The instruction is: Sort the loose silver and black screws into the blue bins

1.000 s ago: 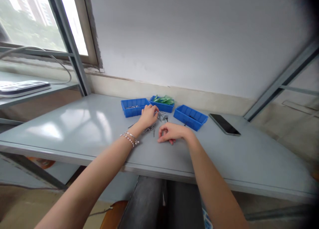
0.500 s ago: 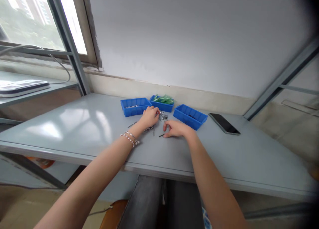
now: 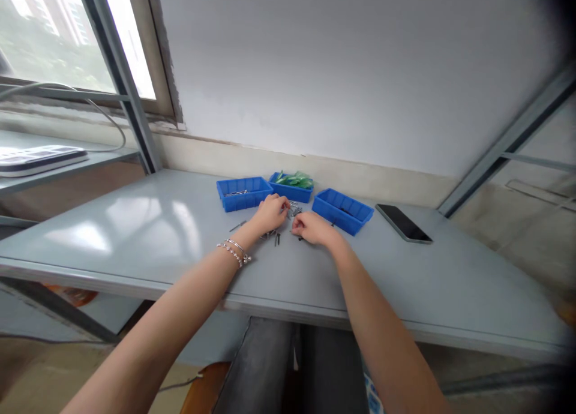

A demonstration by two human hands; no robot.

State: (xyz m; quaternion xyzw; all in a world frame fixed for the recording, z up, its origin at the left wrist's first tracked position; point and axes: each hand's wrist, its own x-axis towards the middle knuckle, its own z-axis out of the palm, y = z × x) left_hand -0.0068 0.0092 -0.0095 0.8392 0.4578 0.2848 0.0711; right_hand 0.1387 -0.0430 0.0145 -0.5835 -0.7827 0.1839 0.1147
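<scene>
A pale, smooth wall [image 3: 337,72] rises behind a long grey surface [image 3: 405,294] with a metal edge, beside a brown-framed glass window [image 3: 58,36] at far left. Three blue plastic rectangular trays stand near the wall: the left tray [image 3: 248,202] holds thin silvery metal pieces, the middle tray [image 3: 292,194] green, shiny, bag-like contents, and the right tray [image 3: 338,215] small dark pieces. A flat black-screened phone [image 3: 404,223] lies just right of them. At the center, a person's bare left hand [image 3: 270,212] rests palm down, its fingers [image 3: 284,203] bent and slightly parted at the edge of a small heap; whether they grip anything cannot be told. The right hand [image 3: 312,227] sits just across from it, fingers [image 3: 297,221] curled and tips drawn nearly together low over the surface; any piece between them is too small to make out. A silvery bangle and beaded bracelet [image 3: 234,254] circle the left wrist. Slim grey metal fasteners [image 3: 294,210] lie heaped between the hands in front of the trays, with more scattered beside the left wrist.
</scene>
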